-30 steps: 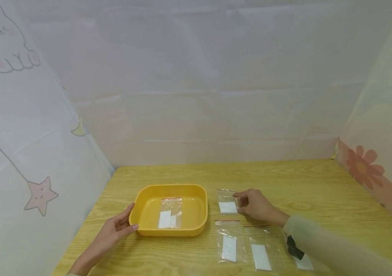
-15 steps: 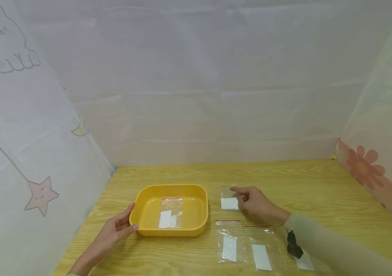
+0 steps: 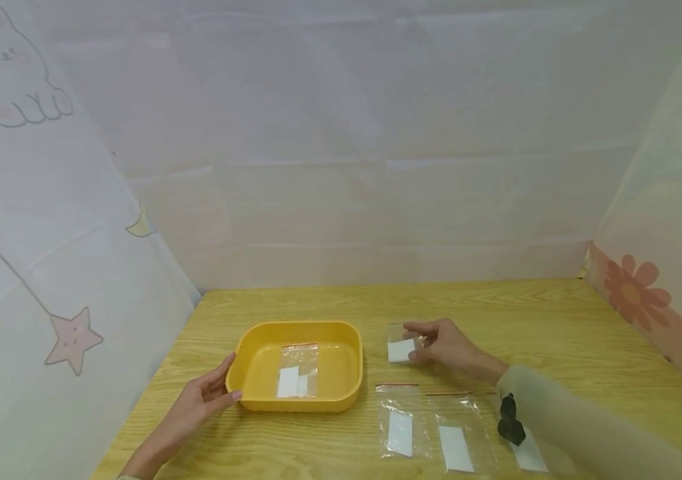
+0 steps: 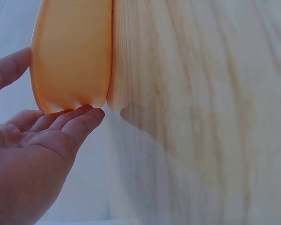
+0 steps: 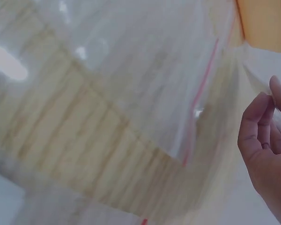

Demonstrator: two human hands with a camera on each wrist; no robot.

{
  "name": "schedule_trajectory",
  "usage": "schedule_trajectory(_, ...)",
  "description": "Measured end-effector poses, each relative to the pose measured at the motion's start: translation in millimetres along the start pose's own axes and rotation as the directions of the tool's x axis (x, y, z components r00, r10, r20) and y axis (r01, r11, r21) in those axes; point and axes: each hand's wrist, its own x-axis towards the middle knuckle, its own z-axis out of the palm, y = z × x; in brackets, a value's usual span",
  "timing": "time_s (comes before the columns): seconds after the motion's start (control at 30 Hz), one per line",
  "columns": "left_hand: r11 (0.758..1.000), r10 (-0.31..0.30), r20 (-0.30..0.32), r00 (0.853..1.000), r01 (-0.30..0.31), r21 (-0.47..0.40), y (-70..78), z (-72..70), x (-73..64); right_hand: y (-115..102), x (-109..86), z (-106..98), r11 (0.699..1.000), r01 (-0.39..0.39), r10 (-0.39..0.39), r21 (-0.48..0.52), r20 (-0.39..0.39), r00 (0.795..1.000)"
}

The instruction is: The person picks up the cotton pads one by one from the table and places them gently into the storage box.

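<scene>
A yellow plastic basin point(image 3: 295, 404) stands on the wooden table. At its left end, my left hand point(image 3: 191, 403) touches it with thumb and fingers spread round the near corner; in the left wrist view the fingers point(image 4: 84, 123) lie nearly straight along the wall. My right hand point(image 3: 451, 350), right of the basin, pinches a small clear zip bag point(image 3: 401, 351) with a white flat piece inside. In the right wrist view thumb and fingers meet on the clear plastic. Inside the basin lies another zip bag point(image 3: 309, 360) with white pieces.
Nearer the front, zip bags with white pieces lie in a row: one left point(image 3: 401, 433), one in the middle point(image 3: 455, 448), one right point(image 3: 529, 455) partly under the right sleeve point(image 3: 545, 407). Printed cloth walls point(image 3: 377, 200) enclose the table at back and sides.
My right hand has moved slightly up and right in the head view, drawing the pinched zip bag with it, away from the front row. The left hand and basin have stayed put.
</scene>
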Motion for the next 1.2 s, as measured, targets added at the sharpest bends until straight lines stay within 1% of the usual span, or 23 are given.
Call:
schedule_trajectory(0.13,1.0,0.002,0.009,1.0,-0.002,-0.004,-0.1,-0.2,0.4,-12.3,-2.7,-4.8,0.999,0.008,-0.009,0.038,0.015,1.0)
schedule_trajectory(0.3,1.0,0.001,0.011,1.0,-0.001,-0.007,-0.3,-0.5,1.5,-35.3,-5.3,-9.0,0.997,0.061,-0.063,0.049,0.043,0.997)
schedule_trajectory(0.5,1.0,-0.005,-0.006,1.0,0.005,-0.006,-0.7,0.2,1.4,-59.5,-4.7,-4.3,0.992,0.073,-0.079,0.099,0.062,0.995)
schedule_trajectory(0.6,1.0,-0.002,-0.002,1.0,0.002,-0.005,-1.5,-0.2,1.8,-71.4,-3.2,1.5,0.987,0.083,-0.094,0.134,0.074,0.993)
schedule_trajectory(0.8,1.0,0.01,0.015,1.0,-0.01,-0.005,-2.8,-1.6,3.2,-89.3,3.6,21.4,0.971,0.101,-0.127,0.218,0.109,0.986)
schedule_trajectory(1.03,1.0,0.001,0.005,1.0,-0.001,0.0,-1.3,-0.7,2.5,-99.2,14.5,54.6,0.967,0.089,-0.128,0.24,0.15,0.98)
schedule_trajectory(1.2,1.0,-0.001,-0.015,1.0,0.001,0.0,-0.8,1.8,3.7,-103.7,23.4,80.0,0.963,0.083,-0.133,0.257,0.186,0.973)
